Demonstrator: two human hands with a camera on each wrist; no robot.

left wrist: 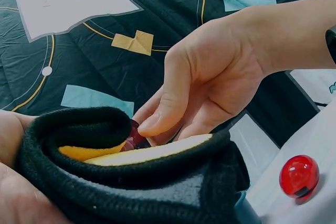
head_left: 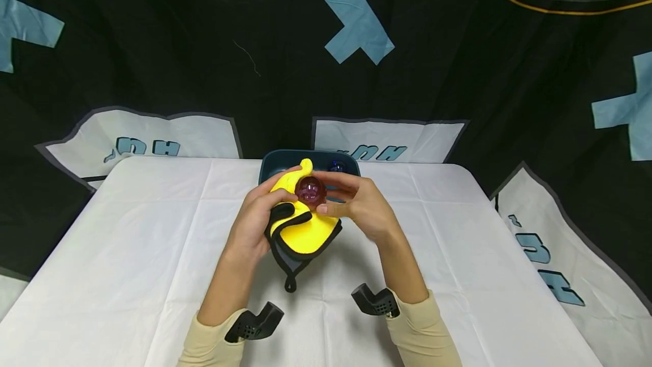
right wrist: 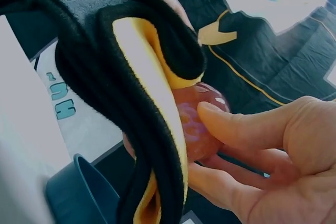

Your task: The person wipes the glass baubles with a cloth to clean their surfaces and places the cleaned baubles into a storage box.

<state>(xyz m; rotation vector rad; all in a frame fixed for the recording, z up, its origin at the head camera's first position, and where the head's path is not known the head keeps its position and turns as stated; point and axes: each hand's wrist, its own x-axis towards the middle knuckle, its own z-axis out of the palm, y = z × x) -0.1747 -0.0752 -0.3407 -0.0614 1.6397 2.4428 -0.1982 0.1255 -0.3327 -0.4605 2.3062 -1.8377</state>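
Observation:
My left hand [head_left: 252, 217] grips a yellow and grey cloth [head_left: 308, 234] with black edging and a hanging loop. The cloth is folded up around one side of a translucent purplish-red ball [head_left: 310, 191]. With thumb and fingers my right hand [head_left: 369, 205] pinches that ball from the right, against the yellow face. In the right wrist view the ball [right wrist: 202, 124] shows a swirly pattern inside, and the cloth covers its left part. Folds of cloth hide most of the ball in the left wrist view.
Just behind the hands stands a dark teal bin [head_left: 285, 158] with a blue ball [head_left: 337, 166] inside. A shiny red ball [left wrist: 299, 176] lies on the white surface in the left wrist view. White cloth covers the table [head_left: 153, 276]; a dark printed curtain [head_left: 244, 72] hangs behind.

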